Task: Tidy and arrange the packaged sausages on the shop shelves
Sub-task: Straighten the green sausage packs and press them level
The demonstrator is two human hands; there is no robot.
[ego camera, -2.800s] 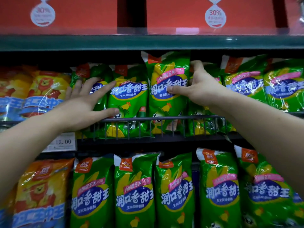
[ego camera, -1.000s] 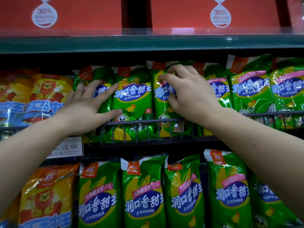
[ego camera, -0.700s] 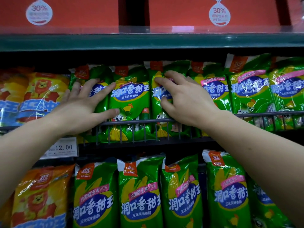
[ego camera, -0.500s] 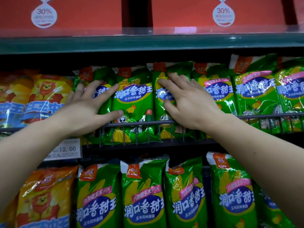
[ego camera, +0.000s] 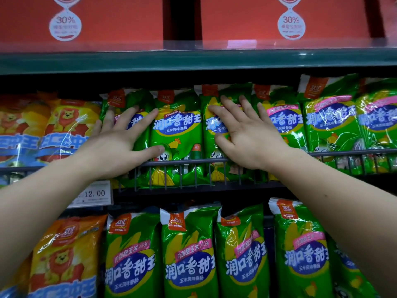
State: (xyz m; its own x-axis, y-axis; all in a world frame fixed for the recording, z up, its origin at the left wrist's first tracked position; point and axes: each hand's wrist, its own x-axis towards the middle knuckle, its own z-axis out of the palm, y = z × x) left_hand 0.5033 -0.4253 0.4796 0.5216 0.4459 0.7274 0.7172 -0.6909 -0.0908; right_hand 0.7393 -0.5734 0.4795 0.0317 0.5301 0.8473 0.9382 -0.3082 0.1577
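Green sausage packs stand in a row on the middle shelf behind a wire rail [ego camera: 187, 161]. My left hand [ego camera: 120, 143] lies flat with spread fingers on the leftmost green pack [ego camera: 131, 104], its thumb reaching onto the second green pack [ego camera: 178, 130]. My right hand [ego camera: 247, 134] presses flat, fingers straight, on the third green pack [ego camera: 211, 121] and partly covers it. More green packs [ego camera: 330, 123] continue to the right. Neither hand grips anything.
Orange lion sausage packs [ego camera: 64, 125] fill the middle shelf's left side. A price tag reading 12.00 [ego camera: 94, 193] hangs below. The lower shelf holds green packs [ego camera: 189, 259] and an orange pack [ego camera: 64, 254]. Red boxes [ego camera: 103, 18] sit on the top shelf.
My right hand let go of the third green pack after setting it into the row, then uncurled and flattened against its front. My left hand has stayed put.
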